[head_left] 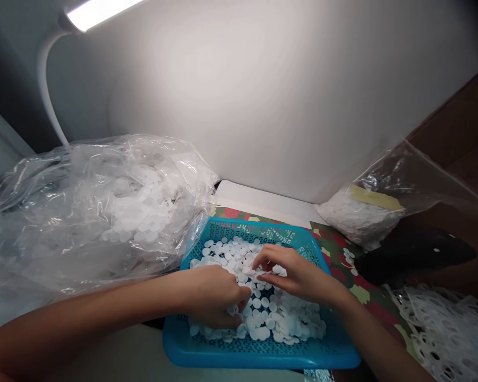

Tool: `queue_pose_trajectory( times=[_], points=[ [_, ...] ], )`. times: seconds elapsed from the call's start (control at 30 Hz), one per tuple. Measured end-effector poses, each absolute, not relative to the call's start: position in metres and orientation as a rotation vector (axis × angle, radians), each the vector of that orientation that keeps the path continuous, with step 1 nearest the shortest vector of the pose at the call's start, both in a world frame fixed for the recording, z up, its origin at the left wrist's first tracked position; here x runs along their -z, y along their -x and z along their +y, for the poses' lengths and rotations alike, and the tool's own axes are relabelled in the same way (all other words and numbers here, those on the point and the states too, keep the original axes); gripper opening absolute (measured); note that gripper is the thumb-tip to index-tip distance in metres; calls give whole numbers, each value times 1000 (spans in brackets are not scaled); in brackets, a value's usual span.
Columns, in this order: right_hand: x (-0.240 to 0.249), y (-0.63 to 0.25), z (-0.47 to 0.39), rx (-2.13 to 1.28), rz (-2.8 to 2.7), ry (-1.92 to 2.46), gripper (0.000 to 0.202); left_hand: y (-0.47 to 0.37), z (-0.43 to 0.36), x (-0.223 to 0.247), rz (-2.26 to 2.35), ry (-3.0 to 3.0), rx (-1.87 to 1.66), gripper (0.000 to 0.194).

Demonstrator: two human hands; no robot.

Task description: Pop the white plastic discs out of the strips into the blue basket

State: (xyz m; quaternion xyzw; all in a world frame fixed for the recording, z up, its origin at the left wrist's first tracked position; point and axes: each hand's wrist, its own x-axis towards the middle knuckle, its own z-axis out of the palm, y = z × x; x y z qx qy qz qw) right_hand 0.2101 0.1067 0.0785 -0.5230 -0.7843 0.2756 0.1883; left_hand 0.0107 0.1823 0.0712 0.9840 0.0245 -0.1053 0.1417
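Observation:
A blue perforated plastic basket (263, 361) holds a loose layer of small white plastic discs (258, 318). My left hand (215, 297) is over the left part of the basket, its fingers curled down, with white discs showing between thumb and fingers. Facing it from the right, my right hand (298, 273) is bent above the discs near the basket's middle. Its thumb and fingers close around a few white pieces. The fingertips of both hands are partly hidden, so exactly how many discs each holds cannot be seen.
A large clear plastic bag (143, 196) of white pieces lies left of the basket. Another tied bag (358, 217) with a yellow label (376, 198) stands back right, beside a black object (418, 252). White ring-holed scraps (454, 334) pile at lower right. A lamp (50, 69) arches above.

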Motion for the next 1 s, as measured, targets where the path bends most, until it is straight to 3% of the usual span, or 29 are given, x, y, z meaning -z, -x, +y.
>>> queue_pose_trajectory(
  times=[0.2,0.53,1.0],
  points=[
    [-75,-211,107,-849,-2209,1456,11,-11,182,-72,69,-2836,296,22],
    [-76,-211,107,-896,-2300,1518,29,-10,181,-71,109,-2851,301,22],
    [-76,-209,108,-846,-2347,1410,23,-10,181,-72,97,-2863,304,23]
  ],
)
